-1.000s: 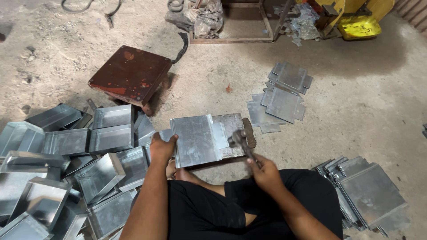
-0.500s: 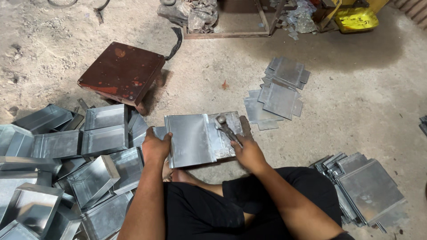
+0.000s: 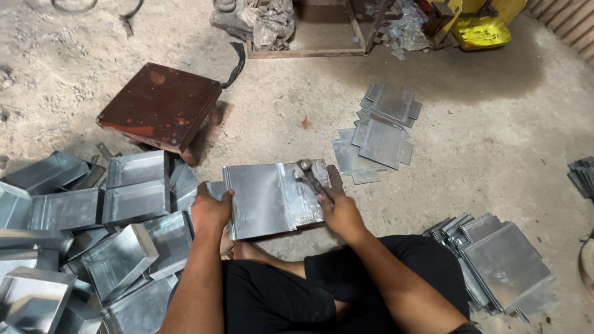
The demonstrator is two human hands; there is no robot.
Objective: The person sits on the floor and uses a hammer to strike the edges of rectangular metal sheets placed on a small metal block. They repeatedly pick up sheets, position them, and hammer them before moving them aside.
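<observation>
The left hand [image 3: 210, 210] is closed on the left edge of a flat, grey, folded sheet-metal piece [image 3: 260, 201], which lies between both hands, just above the person's crossed legs. The right hand [image 3: 340, 215] is wrapped around the handle of a dark metal hammer [image 3: 309, 176], whose head rests on the sheet's right part. Left of the left hand lies a heap of shiny folded metal trays [image 3: 124, 247]. Beyond it stands a rusty red-brown square stool [image 3: 161, 105]. Beyond the right hand lies a stack of flat grey cut blanks [image 3: 380, 133].
</observation>
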